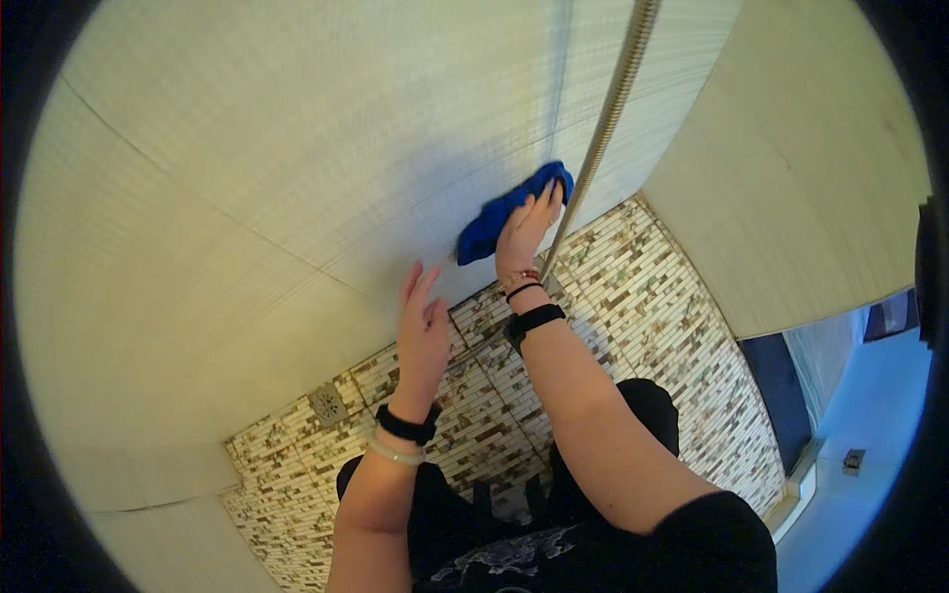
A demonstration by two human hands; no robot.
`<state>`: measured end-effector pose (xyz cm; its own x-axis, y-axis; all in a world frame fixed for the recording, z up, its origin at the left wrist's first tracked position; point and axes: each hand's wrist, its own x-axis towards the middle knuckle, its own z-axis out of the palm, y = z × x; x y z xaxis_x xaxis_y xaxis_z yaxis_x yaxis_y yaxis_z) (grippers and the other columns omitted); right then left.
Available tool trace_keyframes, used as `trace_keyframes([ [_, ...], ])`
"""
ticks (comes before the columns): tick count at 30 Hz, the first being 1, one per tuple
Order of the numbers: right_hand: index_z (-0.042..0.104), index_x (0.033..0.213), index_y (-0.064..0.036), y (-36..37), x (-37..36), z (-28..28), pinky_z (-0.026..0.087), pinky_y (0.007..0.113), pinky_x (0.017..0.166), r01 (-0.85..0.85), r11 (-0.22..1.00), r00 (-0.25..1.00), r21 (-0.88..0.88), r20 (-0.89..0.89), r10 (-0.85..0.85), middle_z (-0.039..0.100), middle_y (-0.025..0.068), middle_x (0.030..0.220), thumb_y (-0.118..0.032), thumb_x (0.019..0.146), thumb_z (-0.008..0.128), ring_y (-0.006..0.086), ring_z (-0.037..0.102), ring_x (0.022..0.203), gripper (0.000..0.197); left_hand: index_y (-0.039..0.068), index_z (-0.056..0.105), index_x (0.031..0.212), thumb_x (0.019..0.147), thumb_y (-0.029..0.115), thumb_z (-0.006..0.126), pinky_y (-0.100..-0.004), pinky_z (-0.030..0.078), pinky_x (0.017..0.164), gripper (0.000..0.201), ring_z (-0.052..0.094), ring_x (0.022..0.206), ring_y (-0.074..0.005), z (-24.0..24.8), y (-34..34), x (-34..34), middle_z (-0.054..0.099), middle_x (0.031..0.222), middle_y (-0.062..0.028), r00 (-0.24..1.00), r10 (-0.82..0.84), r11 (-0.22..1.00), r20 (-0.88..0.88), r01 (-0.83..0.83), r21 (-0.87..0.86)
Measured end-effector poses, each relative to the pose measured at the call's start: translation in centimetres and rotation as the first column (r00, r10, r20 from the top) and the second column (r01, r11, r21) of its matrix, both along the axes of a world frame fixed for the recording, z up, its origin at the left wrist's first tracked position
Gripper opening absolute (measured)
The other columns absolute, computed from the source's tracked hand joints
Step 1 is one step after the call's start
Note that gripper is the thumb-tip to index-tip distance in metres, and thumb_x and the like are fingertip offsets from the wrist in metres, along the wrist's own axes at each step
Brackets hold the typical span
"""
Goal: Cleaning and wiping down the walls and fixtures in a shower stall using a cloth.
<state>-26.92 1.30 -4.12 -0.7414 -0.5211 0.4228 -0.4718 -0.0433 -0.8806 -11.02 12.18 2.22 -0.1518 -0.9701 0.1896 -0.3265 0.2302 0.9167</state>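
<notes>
My right hand (pixel 531 225) presses a blue cloth (pixel 485 233) flat against the pale tiled wall (pixel 297 178), low down near the floor. Its fingers lie stretched along the cloth's right part, just left of a metal shower hose (pixel 605 124). To the left, my left hand (pixel 423 331) is raised near the wall with nothing in it, its fingers apart and partly bent. Black bands circle both wrists, with a pale bangle on the left one.
The hose hangs down past my right hand. Mosaic tiles cover the floor (pixel 652 287), with a square metal drain (pixel 327 404) by the wall at left. Another pale wall (pixel 801 168) rises at right. Beyond it are a dark mat (pixel 776 395) and a blue surface (pixel 870 415).
</notes>
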Motion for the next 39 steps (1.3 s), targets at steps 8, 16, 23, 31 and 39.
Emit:
trace_keyframes([
  [8, 0.03, 0.139, 0.0094, -0.2, -0.5, -16.4, 0.042, 0.044, 0.097, -0.207, 0.952, 0.708, 0.227, 0.706, -0.014, 0.04, 0.0301, 0.136, -0.02, 0.1, 0.033, 0.0405, 0.045, 0.121, 0.049, 0.006, 0.049, 0.132, 0.095, 0.009, 0.052, -0.0344, 0.045, 0.094, 0.037, 0.05, 0.115, -0.0226, -6.7, 5.2, 6.7, 0.046, 0.134, -0.0139, 0.952, 0.266, 0.772, -0.153, -0.115, 0.625],
  [16, 0.045, 0.125, 0.0148, -1.3, -0.9, -12.5, 0.044, 0.044, 0.094, -0.046, 0.965, 0.822, 0.257, 0.559, -0.11, 0.052, 0.0344, 0.121, -0.016, 0.097, 0.038, 0.0453, 0.052, 0.11, 0.043, 0.002, 0.046, 0.134, 0.095, 0.017, 0.053, -0.035, 0.047, 0.091, 0.042, 0.05, 0.115, -0.0252, -8.8, 5.0, 10.4, 0.043, 0.135, -0.0182, 0.909, 0.39, 0.627, -0.145, -0.146, 0.766],
  [23, 0.033, 0.135, 0.0143, 0.9, 3.6, 6.2, 0.022, 0.042, 0.112, -0.073, 0.978, 0.964, -0.193, 0.239, 0.119, 0.028, 0.0324, 0.144, -0.024, 0.098, 0.04, 0.0433, 0.028, 0.133, 0.053, 0.0, 0.045, 0.134, 0.093, 0.019, 0.055, -0.0355, 0.048, 0.088, 0.046, 0.05, 0.115, -0.0257, -9.8, 4.4, 11.5, 0.042, 0.136, -0.0177, 0.879, 0.409, 0.665, -0.245, -0.103, 0.739],
  [31, 0.037, 0.131, 0.0141, 0.4, 7.2, 6.2, 0.019, 0.052, 0.109, 0.028, 0.953, 0.97, -0.303, -0.221, -0.099, 0.028, 0.0307, 0.143, -0.012, 0.097, 0.039, 0.0466, 0.023, 0.132, 0.043, 0.006, 0.054, 0.128, 0.093, 0.016, 0.056, -0.0312, 0.049, 0.074, 0.036, 0.057, 0.08, -0.0138, -8.6, 4.8, 12.3, 0.057, 0.111, -0.0089, 0.884, 0.413, 0.664, -0.22, -0.127, 0.737],
  [39, 0.029, 0.136, 0.0119, 0.3, 10.4, -6.1, 0.028, 0.047, 0.108, 0.164, 0.986, 0.978, -0.029, 0.134, -0.158, 0.025, 0.0304, 0.143, -0.021, 0.102, 0.029, 0.0419, 0.028, 0.13, 0.048, 0.0, 0.045, 0.134, 0.094, 0.022, 0.055, -0.0366, 0.048, 0.092, 0.046, 0.05, 0.114, -0.0243, -6.7, 5.5, 13.6, 0.047, 0.13, -0.0156, 0.898, 0.37, 0.668, -0.24, -0.078, 0.74],
])
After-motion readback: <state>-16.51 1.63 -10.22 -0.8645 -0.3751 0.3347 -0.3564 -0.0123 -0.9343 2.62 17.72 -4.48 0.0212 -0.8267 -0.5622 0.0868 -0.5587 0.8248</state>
